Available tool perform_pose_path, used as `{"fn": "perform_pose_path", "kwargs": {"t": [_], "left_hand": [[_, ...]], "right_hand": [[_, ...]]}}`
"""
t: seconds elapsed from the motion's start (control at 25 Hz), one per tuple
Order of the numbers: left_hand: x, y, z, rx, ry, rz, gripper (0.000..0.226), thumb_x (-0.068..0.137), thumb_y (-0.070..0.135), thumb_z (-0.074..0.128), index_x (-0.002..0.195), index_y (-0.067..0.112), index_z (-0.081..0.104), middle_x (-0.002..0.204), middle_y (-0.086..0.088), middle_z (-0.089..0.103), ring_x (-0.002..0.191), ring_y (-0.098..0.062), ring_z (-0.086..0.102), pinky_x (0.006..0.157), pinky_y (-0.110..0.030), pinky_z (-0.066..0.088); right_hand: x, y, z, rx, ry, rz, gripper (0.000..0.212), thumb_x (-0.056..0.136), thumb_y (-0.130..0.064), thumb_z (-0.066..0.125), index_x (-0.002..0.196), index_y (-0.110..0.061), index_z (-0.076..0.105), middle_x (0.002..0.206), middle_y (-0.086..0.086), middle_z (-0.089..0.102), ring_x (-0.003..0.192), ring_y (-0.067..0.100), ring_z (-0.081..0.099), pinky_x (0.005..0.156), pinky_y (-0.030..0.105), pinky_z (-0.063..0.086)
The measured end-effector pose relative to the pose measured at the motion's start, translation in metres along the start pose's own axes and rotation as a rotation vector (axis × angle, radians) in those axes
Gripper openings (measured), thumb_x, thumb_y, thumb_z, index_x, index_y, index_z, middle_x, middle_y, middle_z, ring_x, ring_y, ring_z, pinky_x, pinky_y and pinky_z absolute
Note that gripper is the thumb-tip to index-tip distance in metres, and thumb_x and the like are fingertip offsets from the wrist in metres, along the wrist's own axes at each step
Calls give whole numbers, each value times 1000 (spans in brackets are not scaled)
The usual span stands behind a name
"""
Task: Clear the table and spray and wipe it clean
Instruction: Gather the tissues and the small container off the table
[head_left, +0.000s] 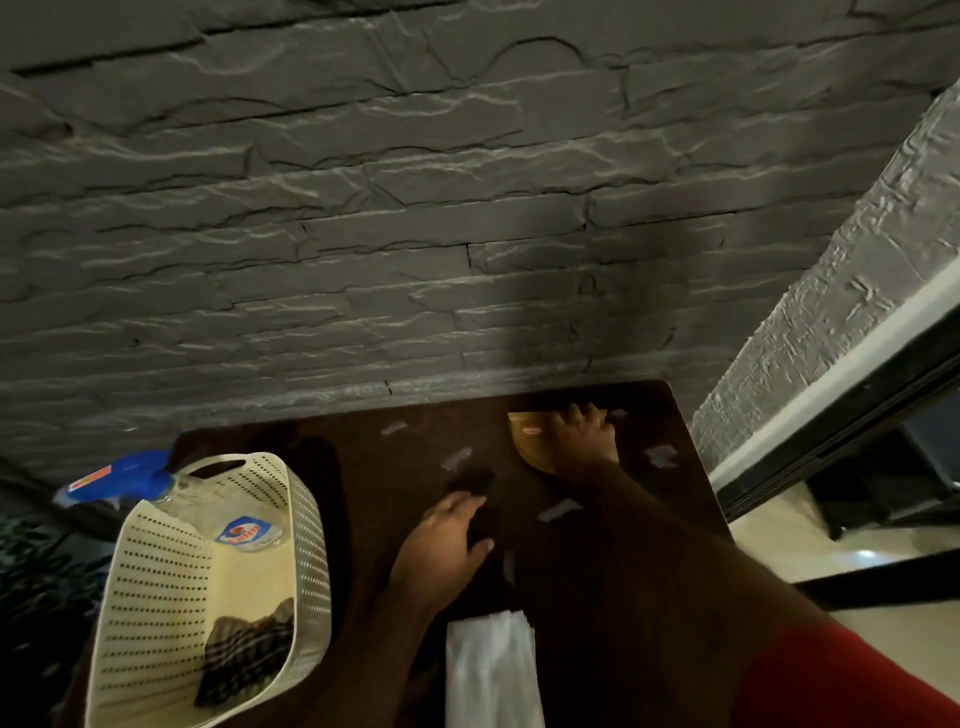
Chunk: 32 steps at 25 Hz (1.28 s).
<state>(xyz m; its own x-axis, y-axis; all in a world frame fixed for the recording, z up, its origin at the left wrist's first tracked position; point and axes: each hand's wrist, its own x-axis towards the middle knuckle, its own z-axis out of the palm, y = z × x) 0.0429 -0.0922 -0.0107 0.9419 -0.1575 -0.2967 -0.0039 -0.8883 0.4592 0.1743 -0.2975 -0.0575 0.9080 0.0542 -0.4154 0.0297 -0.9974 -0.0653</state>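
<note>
On the dark brown table (597, 582), my right hand (584, 439) reaches to the far side. It grips a flat yellow-brown object (530, 441) with a small red mark, covering its right part. My left hand (449, 530) is at the table's middle, its fingers and thumb curled round a small dark object (475, 486) that is too dim to identify. Several pale paper scraps (558, 509) lie scattered over the top. A white folded paper (488, 670) lies at the near edge.
A cream perforated basket (156, 597) stands on the table's left end. It holds a spray bottle (244, 530) with a blue trigger head and a dark checked cloth (249, 654). A grey stone wall runs behind the table, with pale floor to the right.
</note>
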Motion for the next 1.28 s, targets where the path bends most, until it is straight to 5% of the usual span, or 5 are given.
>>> {"fn": "perform_pose_path", "kwargs": {"t": [0.28, 0.6, 0.8, 0.96, 1.28], "left_hand": [[-5, -13, -1, 2, 20, -28, 63, 91, 33, 59, 147, 30, 31, 154, 8, 27, 140, -14, 28, 110, -31, 33], [-42, -51, 24, 85, -28, -83, 61, 91, 33, 58, 146, 28, 33, 151, 3, 32, 137, -21, 31, 108, -34, 36], [-44, -64, 26, 23, 9, -109, 60, 93, 33, 55, 148, 26, 30, 149, 1, 36, 135, -22, 35, 105, -35, 39], [-42, -66, 27, 4, -24, -105, 66, 94, 31, 55, 151, 31, 23, 151, 3, 34, 136, -21, 35, 105, -34, 39], [-31, -71, 30, -58, -89, -112, 67, 94, 28, 56, 151, 34, 20, 149, 0, 39, 131, -22, 43, 106, -36, 40]], "right_hand": [[-47, -17, 0, -6, -67, -234, 87, 70, -67, 63, 141, -23, 40, 138, 12, 46, 126, 35, 42, 102, 51, 38], [-85, -80, 27, 116, -438, -488, 36, 74, -58, 58, 101, -34, 57, 106, 0, 65, 93, 24, 62, 87, 43, 52], [-83, -79, 29, 194, -292, -344, 30, 92, -37, 54, 117, -20, 61, 117, 5, 63, 105, 23, 61, 93, 43, 51], [-94, -63, 41, 280, -190, -203, 34, 95, -41, 51, 120, -21, 63, 116, 5, 66, 105, 26, 63, 90, 41, 52], [-113, -53, 71, 484, -45, -118, 31, 101, -25, 40, 127, -16, 54, 107, 8, 65, 87, 18, 63, 73, 29, 53]]}}
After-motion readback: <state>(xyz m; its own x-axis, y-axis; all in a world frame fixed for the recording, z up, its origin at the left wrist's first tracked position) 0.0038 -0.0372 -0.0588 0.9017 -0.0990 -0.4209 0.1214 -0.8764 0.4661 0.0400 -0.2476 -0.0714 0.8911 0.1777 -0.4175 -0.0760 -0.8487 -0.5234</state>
